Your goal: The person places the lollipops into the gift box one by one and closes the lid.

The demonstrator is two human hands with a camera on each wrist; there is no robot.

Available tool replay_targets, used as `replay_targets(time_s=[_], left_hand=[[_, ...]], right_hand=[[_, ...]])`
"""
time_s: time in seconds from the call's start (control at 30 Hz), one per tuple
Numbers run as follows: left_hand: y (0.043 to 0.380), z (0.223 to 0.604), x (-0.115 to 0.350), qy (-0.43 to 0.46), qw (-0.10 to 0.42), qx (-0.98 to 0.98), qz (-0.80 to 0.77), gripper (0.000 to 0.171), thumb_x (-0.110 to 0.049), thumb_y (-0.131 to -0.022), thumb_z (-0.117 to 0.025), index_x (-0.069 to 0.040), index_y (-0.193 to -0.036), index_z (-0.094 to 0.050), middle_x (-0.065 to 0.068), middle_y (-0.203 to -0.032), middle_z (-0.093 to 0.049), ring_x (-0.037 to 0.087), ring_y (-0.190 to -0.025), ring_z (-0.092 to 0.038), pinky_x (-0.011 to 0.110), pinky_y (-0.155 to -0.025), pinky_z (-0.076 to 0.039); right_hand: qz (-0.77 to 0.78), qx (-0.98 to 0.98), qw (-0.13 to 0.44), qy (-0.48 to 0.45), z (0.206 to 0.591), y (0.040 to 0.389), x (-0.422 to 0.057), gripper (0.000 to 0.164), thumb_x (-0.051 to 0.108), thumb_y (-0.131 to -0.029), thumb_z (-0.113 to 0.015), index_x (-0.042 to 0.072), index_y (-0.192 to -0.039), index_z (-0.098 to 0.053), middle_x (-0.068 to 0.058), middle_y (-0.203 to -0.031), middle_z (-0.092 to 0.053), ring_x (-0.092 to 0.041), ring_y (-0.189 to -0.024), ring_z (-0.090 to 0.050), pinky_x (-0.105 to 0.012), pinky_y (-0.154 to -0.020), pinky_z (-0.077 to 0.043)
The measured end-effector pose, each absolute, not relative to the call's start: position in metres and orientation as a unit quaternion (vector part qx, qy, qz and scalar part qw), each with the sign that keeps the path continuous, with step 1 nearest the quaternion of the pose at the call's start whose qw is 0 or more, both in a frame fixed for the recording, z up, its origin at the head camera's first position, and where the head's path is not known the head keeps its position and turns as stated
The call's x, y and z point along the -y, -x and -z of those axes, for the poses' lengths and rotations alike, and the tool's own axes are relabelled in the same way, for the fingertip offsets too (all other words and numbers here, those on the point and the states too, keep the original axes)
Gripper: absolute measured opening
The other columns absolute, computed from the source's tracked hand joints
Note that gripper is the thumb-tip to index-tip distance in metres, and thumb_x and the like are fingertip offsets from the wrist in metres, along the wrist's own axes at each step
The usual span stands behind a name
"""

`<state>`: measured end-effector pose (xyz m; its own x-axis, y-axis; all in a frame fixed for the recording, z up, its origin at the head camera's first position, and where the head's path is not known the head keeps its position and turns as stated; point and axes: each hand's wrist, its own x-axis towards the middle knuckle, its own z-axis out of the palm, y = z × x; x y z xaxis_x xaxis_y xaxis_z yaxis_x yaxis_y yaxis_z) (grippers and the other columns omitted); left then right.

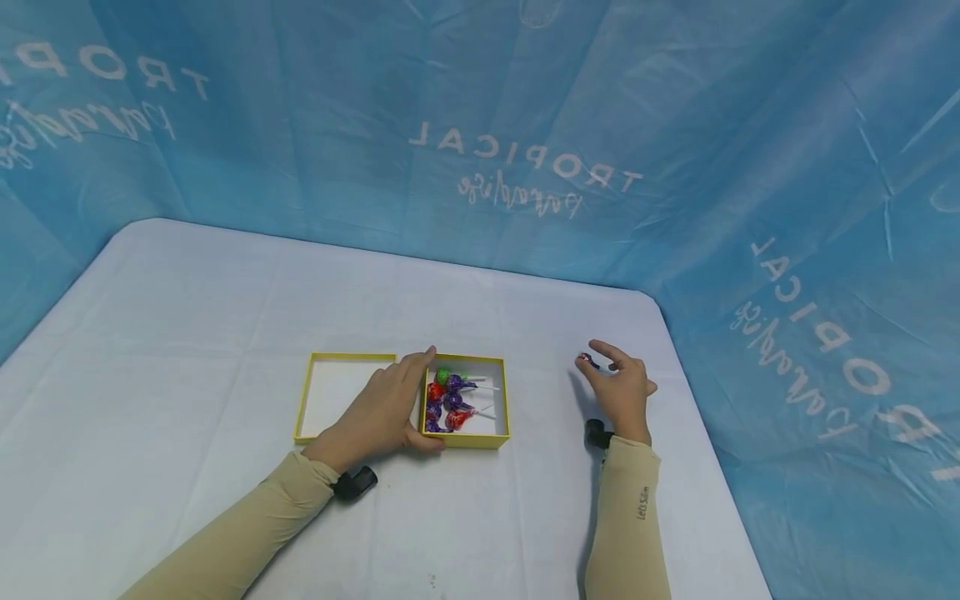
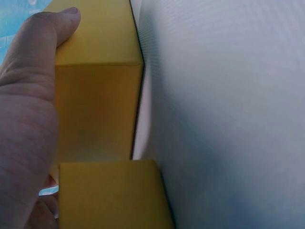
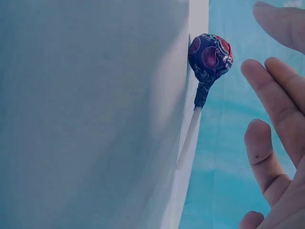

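Note:
My left hand (image 1: 375,417) holds the left side of a yellow box (image 1: 476,442), thumb against its front wall and fingers toward the far corner. Inside the box lie several wrapped lollipops (image 1: 457,401), purple, red and green, with white sticks. Over to the right, a single purple lollipop (image 3: 209,59) lies on the white cloth, its white stick bare. My right hand (image 1: 624,390) is above and around this lollipop. In the right wrist view its thumb and fingers are spread apart, with a gap between them and the candy.
Left of the box lies a shallow yellow-edged box part (image 1: 333,387) with a white inside, partly behind my left hand. A white cloth (image 1: 210,350) covers the table. Blue printed curtains (image 1: 360,150) hang along its far and right edges.

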<state>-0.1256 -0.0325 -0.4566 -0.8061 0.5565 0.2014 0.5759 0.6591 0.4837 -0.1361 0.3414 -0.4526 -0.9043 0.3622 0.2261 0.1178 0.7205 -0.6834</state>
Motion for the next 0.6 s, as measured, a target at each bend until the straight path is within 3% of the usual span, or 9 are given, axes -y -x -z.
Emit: replay_targets(time_s=[0.47,0.6], left_hand=[[0.1259,0.4587,0.0321,0.313,0.026,0.910,0.269,0.136,-0.067,-0.058,-0.088,0.000,-0.157,-0.024,0.020,-0.150,-0.045,0.035,-0.134,-0.048,0.053,-0.101,-0.047],[0.1253,0.4578,0.0320,0.312,0.026,0.911,0.269,0.135,-0.067,-0.058,-0.088,0.001,-0.157,-0.025,0.021,-0.149,-0.046,0.036,-0.134,-0.049,0.053,-0.100,-0.047]], right_hand=[[-0.357,0.914,0.127,0.147,0.4540,0.1353,-0.3490,0.043,0.028,-0.087,-0.080,0.014,-0.127,-0.072,-0.018,-0.122,-0.065,-0.034,-0.110,-0.050,-0.055,-0.095,-0.018],[-0.356,0.915,0.113,0.154,0.4541,0.1355,-0.3501,0.042,0.025,-0.088,-0.079,0.014,-0.128,-0.071,-0.018,-0.123,-0.065,-0.035,-0.113,-0.051,-0.053,-0.096,-0.024]])
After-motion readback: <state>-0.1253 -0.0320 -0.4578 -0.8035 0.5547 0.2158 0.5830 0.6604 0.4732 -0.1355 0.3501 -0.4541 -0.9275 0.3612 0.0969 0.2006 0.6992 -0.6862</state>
